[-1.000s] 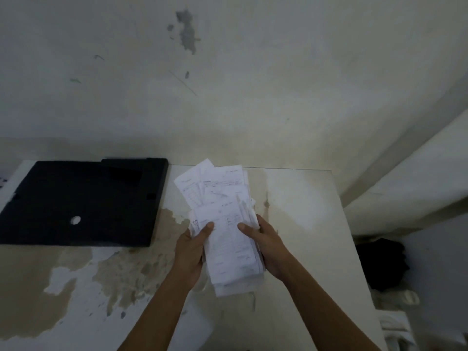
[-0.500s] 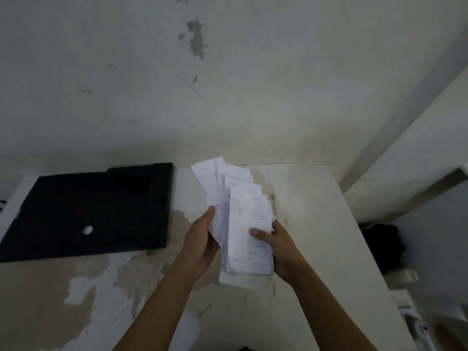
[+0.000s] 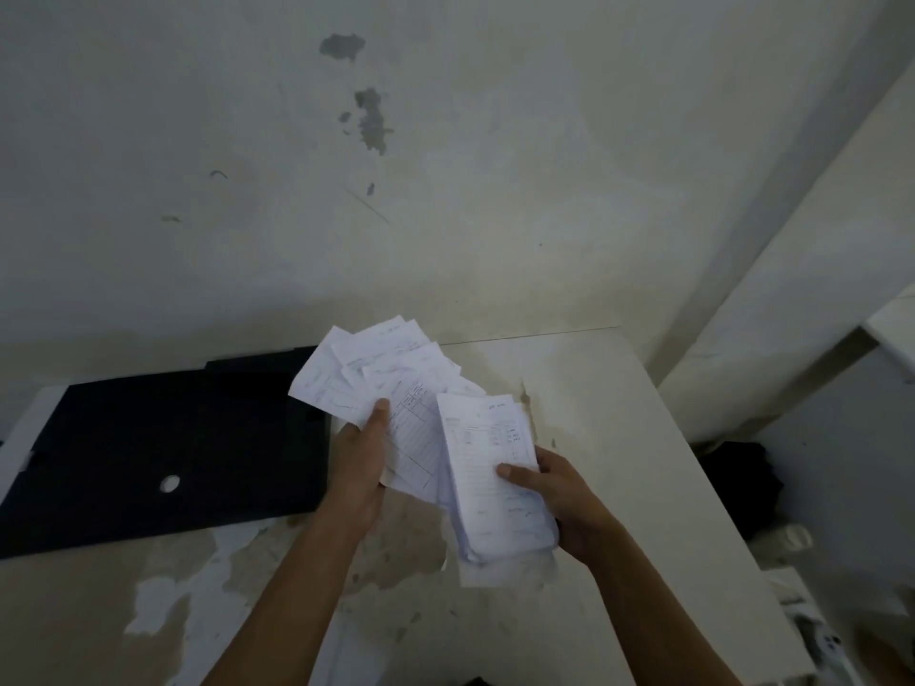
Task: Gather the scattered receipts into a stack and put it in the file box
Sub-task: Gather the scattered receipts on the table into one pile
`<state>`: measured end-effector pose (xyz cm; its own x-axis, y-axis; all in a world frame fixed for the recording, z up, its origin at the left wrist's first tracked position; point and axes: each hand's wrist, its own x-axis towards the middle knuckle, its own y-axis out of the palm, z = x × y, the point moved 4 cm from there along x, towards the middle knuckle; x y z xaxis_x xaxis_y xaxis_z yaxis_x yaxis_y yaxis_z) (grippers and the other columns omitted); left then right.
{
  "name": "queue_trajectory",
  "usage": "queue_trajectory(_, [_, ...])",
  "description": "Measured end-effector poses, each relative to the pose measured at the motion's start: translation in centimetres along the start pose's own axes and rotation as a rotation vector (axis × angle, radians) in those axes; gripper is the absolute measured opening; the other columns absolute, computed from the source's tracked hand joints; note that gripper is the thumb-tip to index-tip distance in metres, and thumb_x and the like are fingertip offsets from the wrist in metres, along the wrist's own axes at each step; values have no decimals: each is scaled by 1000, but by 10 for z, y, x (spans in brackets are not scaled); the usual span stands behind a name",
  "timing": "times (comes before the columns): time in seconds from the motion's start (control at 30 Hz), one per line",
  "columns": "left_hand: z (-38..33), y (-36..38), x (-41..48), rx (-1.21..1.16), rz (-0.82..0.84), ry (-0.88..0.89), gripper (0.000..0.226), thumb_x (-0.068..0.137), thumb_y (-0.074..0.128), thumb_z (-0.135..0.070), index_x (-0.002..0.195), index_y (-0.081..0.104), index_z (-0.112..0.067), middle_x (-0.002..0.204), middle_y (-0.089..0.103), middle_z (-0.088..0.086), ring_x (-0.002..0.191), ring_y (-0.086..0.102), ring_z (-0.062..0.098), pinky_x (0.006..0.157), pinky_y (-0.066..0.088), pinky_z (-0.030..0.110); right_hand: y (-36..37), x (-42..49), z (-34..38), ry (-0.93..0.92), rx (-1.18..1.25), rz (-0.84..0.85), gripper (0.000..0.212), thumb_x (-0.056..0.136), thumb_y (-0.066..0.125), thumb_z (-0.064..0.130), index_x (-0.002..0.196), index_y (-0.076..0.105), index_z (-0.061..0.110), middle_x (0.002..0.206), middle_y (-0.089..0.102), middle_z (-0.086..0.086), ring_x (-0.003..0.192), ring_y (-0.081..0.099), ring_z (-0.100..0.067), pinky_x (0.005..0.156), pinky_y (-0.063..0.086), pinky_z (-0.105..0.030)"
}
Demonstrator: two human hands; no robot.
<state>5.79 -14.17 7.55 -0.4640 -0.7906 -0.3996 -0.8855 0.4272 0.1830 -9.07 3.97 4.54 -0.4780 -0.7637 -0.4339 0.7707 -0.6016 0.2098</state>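
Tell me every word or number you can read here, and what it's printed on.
None can be read.
Fanned receipts in the left hand: printed lines and a table, too blurred.
Stacked receipts in the right hand: print too small.
Black file box: no label visible.

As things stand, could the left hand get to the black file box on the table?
Probably not yet. The black file box lies just left of the left hand with nothing between them, but that hand is full of fanned receipts.
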Motion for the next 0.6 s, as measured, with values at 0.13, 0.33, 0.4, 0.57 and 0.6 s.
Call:
queue_trajectory(0.13, [-1, -8, -3, 48, -6, 48, 12, 93, 62, -26, 103, 67, -30, 105, 73, -5, 100, 67, 17, 80, 55, 37, -12, -8, 1, -39, 302, -8, 56, 74, 85, 23, 123, 65, 5, 119, 71, -17, 107, 69, -37, 77, 60, -43])
queue_trajectory(0.33, [7, -2, -11, 143, 79, 53, 22, 81, 73, -31, 102, 71, -23, 102, 75, 0, 98, 69, 26, 80, 57, 41, 14, -7, 32, -239, -309, -53, 45, 71, 83, 46, 109, 73, 25, 101, 77, 6, 93, 74, -12, 80, 62, -33])
queue_trajectory(0.4, [4, 3, -15, 182, 146, 76, 24, 75, 67, -42, 94, 72, -27, 98, 76, 0, 97, 70, 25, 76, 58, 42, 26, -5, 37, -277, -508, -51, 29, 78, 79, 45, 104, 67, 38, 93, 73, 20, 85, 69, 5, 68, 57, -14])
queue_trajectory(0.57, [-1, 5, -18, 167, 250, 61, 32, 76, 65, -49, 96, 72, -25, 92, 76, -2, 87, 70, 20, 66, 57, 34, 41, -3, 37, -356, -580, -12, 16, 87, 74, 33, 98, 64, 41, 91, 69, 19, 82, 67, 11, 63, 52, -8])
queue_trajectory(0.6, [-1, 5, -19, 165, 246, 48, 33, 76, 65, -46, 96, 72, -22, 92, 76, 2, 87, 70, 22, 65, 56, 34, 42, -3, 36, -360, -578, 2, 19, 88, 73, 34, 104, 64, 38, 96, 70, 15, 86, 68, 5, 68, 56, -13])
